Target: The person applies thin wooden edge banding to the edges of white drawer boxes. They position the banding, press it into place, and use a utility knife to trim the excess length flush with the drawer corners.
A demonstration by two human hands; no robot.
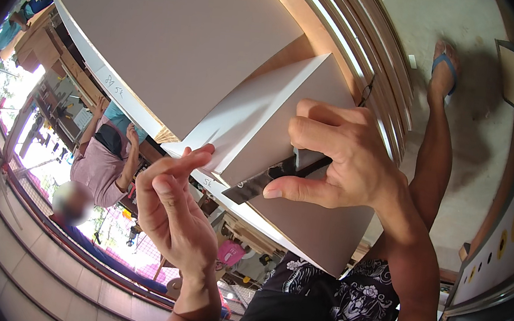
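My right hand (345, 160) grips a dark flat strip (245, 184), like a blade or ruler, lying along the lower edge of a white board piece (274, 118). Its thumb rests near the strip, and a small pale piece shows beneath its bent fingers. My left hand (177, 208), its fingers loosely bent and apart, holds nothing visible; the fingertips reach to the board's left end, and I cannot tell if they touch. The white piece sits beside a larger grey panel (170, 32), with a narrow plywood-coloured side between them.
Another person (100, 163) in a pink top is at the left, near the panels. Stacked boards (387, 80) run along the right of the work. My sandalled foot (443, 73) is on the concrete floor (410, 14). A white holed panel (505, 243) stands at far right.
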